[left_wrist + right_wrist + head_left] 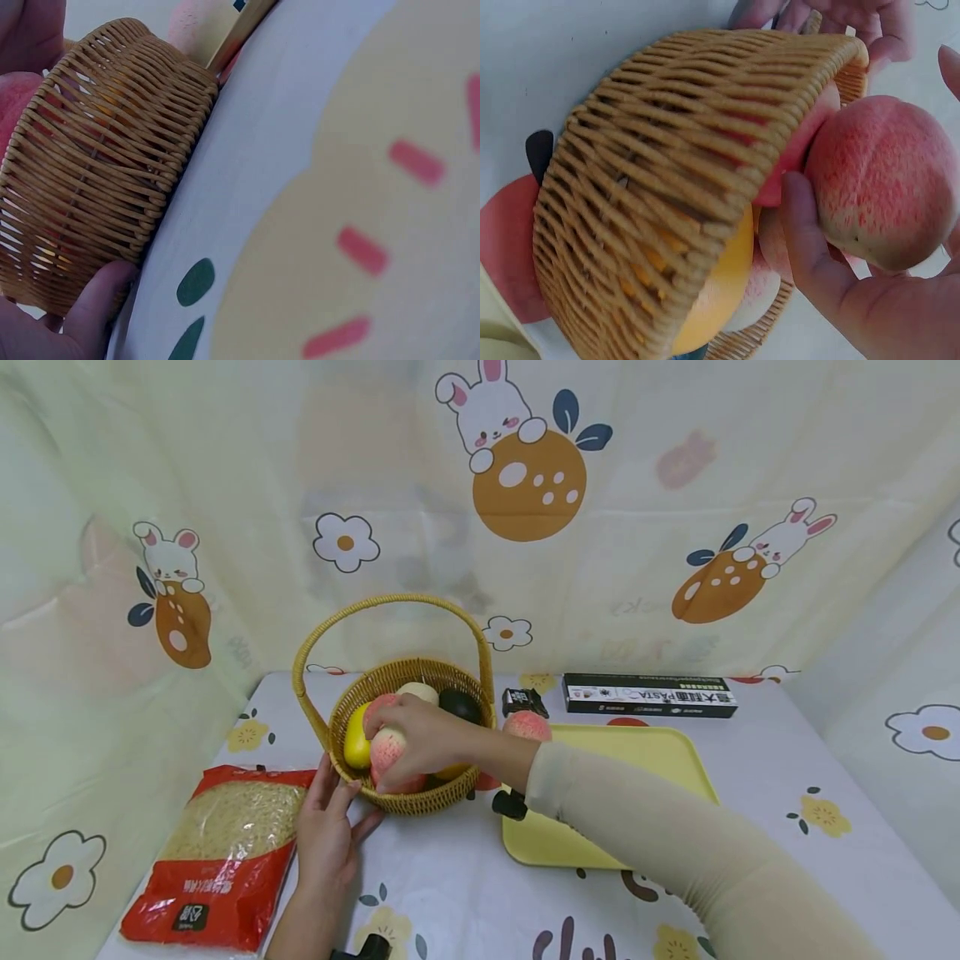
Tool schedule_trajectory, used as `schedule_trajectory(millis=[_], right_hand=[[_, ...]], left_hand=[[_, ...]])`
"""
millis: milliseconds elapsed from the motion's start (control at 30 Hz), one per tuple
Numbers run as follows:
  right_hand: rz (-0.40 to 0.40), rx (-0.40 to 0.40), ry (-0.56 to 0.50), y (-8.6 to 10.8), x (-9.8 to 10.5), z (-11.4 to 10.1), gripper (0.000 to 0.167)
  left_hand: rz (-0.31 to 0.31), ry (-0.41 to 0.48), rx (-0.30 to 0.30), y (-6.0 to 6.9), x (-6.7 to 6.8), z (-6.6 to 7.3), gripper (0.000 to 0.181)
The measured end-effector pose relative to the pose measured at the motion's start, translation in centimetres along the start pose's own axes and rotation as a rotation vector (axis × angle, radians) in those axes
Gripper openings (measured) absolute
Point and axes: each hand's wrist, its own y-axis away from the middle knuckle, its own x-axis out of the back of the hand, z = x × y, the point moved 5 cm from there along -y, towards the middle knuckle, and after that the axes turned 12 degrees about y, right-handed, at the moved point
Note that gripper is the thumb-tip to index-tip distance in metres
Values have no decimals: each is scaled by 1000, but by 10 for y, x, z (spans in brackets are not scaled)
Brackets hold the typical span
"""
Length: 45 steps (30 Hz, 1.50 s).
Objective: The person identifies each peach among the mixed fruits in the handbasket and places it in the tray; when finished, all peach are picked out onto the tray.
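Observation:
A wicker basket [420, 804] with a tall handle holds several fruits, among them a yellow one [357, 737], a dark one [459, 705] and peaches. My right hand [425, 735] grips a pink peach [388, 750] at the basket's opening; in the right wrist view that peach [885, 180] is between the thumb and fingers of my right hand [885, 307]. My left hand [327, 835] rests against the basket's near left side, its thumb low on the weave in the left wrist view, where the hand [71, 322] shows at the bottom corner.
A red bag of grain-like food [217, 852] lies left of the basket. To the right are a yellow tray [555, 843], another peach [527, 725] at its corner, a small black packet [524, 702] and a long black pasta box [651, 695]. Printed cloth hangs behind.

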Motion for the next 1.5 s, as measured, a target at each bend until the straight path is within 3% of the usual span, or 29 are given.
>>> schedule_trajectory(millis=[200,833,1267,1500], right_hand=[[16,1,28,-3,-4,-3,60],[56,30,-73,2,-5,1,43],[28,-36,-188,6,-4,7,49],[42,-17,-221,10,6,9,51]], left_hand=[[-1,6,-10,-1,-1,0,71],[14,-14,-35,-1,-2,-1,70],[9,-22,-53,0,-2,-1,70],[12,-30,-52,0,-2,-1,71]])
